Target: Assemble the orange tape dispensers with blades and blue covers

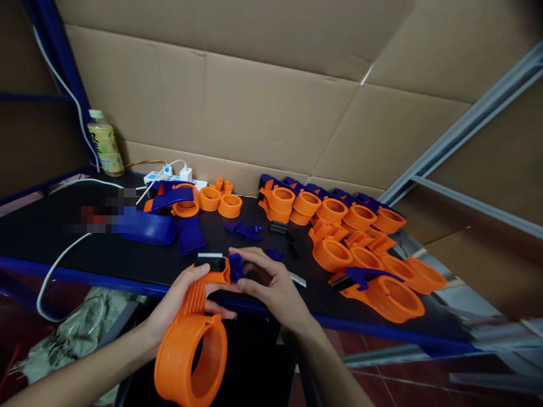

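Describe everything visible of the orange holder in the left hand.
Orange holder: glossy, plastic-looking, with a wide hollow ring at the bottom and a ridged handle rising to the head. There sit a black piece and a pale toothed strip, teeth up. It's tilted, held up before the table's near edge. The left hand grips the handle, thumb near the black piece; the right hand's fingers hold a blue piece at the head's side. Can't tell if that's attached.
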Demonstrator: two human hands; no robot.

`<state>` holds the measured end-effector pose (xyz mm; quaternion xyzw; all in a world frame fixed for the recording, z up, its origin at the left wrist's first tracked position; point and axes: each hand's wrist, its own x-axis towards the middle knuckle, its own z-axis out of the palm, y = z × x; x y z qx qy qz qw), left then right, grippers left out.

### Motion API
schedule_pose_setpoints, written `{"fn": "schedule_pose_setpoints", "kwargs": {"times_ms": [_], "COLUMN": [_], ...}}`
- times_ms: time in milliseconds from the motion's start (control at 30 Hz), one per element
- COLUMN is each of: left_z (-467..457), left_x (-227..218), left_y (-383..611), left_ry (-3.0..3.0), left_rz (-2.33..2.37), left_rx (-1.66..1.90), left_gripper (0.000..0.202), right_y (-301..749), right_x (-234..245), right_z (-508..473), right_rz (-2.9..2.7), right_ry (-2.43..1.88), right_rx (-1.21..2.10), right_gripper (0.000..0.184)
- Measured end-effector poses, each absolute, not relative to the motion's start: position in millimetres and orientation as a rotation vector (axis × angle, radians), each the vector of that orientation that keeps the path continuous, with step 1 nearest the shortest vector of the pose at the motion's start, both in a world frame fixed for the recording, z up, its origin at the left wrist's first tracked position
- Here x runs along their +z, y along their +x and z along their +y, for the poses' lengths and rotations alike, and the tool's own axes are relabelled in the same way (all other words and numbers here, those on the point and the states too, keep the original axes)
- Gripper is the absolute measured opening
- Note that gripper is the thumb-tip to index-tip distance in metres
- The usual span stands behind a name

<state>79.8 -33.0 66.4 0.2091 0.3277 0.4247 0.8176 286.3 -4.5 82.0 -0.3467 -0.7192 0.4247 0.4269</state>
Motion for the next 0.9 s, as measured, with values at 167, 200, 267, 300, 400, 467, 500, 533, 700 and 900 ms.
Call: {"fn": "schedule_pose_setpoints", "kwargs": {"times_ms": [167,200,267,300,400,467,500,533,700,900], "left_z": [-34.0,-34.4,-34.5,-34.3,-33.9,-35.2,-36.6,-38.3,-47.0,-48.8], "left_x": [68.3,68.6,68.1,67.3,64.7,64.6,65.3,66.5,72.0,66.4], "left_y": [78.3,79.1,81.3,82.4,85.3,86.9,87.7,88.6,91.0,92.3], "left_ry": [0.417,0.416,0.423,0.431,0.456,0.49,0.51,0.533,0.601,0.646], "left_rz": [0.677,0.688,0.716,0.729,0.749,0.756,0.76,0.761,0.794,0.798], "left_rx": [0.825,0.837,0.876,0.883,0.877,0.886,0.907,0.929,0.974,0.979], "left_gripper": [0.038,0.037,0.034,0.033,0.032,0.031,0.03,0.029,0.032,0.03], "right_y": [286.0,285.4,284.9,285.1,287.4,289.7,290.8,291.7,293.2,296.5], "right_x": [78.9,79.3,81.2,82.4,84.9,85.2,85.1,84.9,84.2,87.4], "right_z": [-4.9,-6.3,-8.6,-9.1,-8.3,-7.6,-7.7,-8.3,-14.9,-14.7], "right_rz": [-1.819,-1.846,-1.936,-1.991,-2.119,-2.149,-2.156,-2.163,-2.217,-2.25], "right_ry": [-0.747,-0.753,-0.75,-0.742,-0.723,-0.725,-0.723,-0.717,-0.655,-0.601], "right_rx": [1.057,0.958,0.741,0.65,0.484,0.438,0.421,0.403,0.287,0.284], "right_gripper": [0.049,0.05,0.048,0.046,0.045,0.046,0.047,0.048,0.053,0.051]}}
